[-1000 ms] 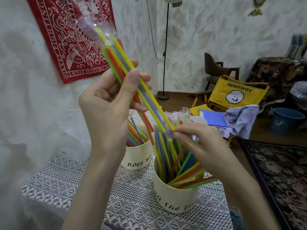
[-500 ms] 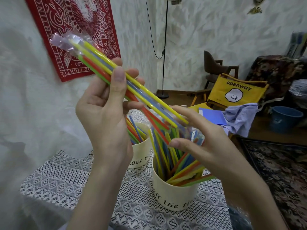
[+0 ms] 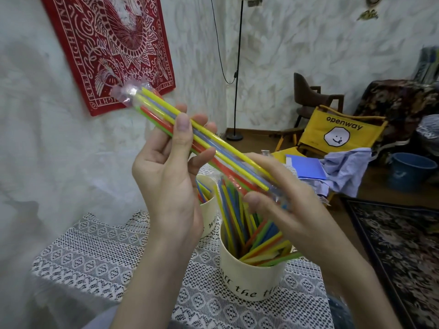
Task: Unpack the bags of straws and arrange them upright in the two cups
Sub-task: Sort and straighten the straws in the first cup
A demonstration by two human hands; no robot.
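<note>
A clear bag of straws (image 3: 154, 104), yellow, blue, red and green, slants from upper left down to the right above the cups. My left hand (image 3: 171, 181) grips its middle, thumb on top and fingers behind. My right hand (image 3: 285, 203) pinches the bag's lower end between thumb and fingers. Below stands the near cream cup (image 3: 247, 279) with black lettering, full of leaning coloured straws. The far cream cup (image 3: 209, 217), also holding straws, is mostly hidden behind my left hand.
Both cups stand on a white lace tablecloth (image 3: 95, 255) by a pale wall with a red bandana (image 3: 111, 48). To the right are a yellow folding chair (image 3: 342, 134), a blue bucket (image 3: 411, 172), a floor lamp pole (image 3: 237, 74) and a dark patterned rug (image 3: 403, 245).
The bag has tipped from steep to a flatter slant and come lower. My right hand moved from pinching near the cup's straws to holding the bag's lower end.
</note>
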